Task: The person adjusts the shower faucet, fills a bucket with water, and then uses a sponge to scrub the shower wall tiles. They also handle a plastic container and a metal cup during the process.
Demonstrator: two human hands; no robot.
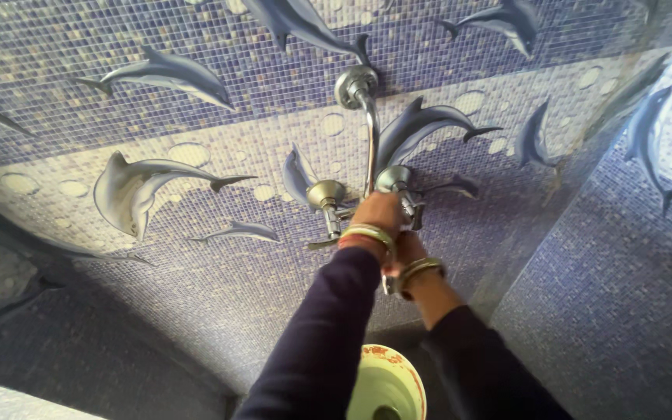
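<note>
My left hand (379,214) grips the tap fitting (398,187); right hand (406,250) is hidden, grip unclear. Wet metal might slip, spraying toward the bucket (386,385) at six o'clock.

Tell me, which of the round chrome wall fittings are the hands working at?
The lower right fitting, partly hidden behind the left hand; the lower left one and the upper one are untouched.

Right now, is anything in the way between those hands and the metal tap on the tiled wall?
Nothing visible. The left hand is already on the tap fitting, and the right hand sits just beneath it.
</note>
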